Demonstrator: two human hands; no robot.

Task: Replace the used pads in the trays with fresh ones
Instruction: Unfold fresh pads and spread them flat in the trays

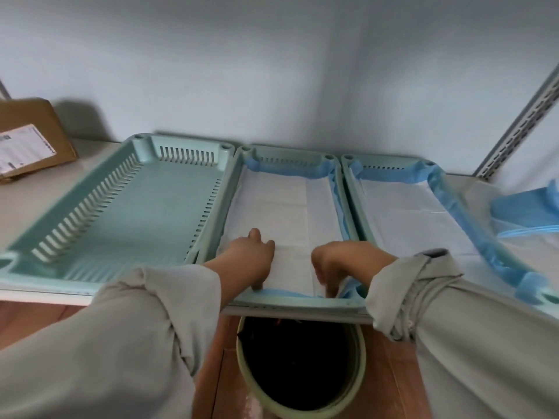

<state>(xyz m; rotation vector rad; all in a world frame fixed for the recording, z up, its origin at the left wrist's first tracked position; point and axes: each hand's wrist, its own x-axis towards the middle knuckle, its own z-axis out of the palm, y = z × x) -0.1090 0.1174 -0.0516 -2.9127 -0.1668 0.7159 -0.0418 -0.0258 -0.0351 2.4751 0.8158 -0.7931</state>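
Below the shelf edge stands a green bin (pixel 302 397). Above it both hands work the near end of the white pad (pixel 281 207) in the middle tray (pixel 341 189): the left hand (pixel 252 258) presses flat on it, the right hand (pixel 338 267) curls its fingers around the pad's blue edge. An empty tray (pixel 121 207) sits left, a lined tray (pixel 393 213) right.

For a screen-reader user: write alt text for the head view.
A person's left hand and right hand press a white pad with blue edging into the middle tray of three pale green trays on a shelf. The left tray is bare, the right tray is lined, and a bin stands below.
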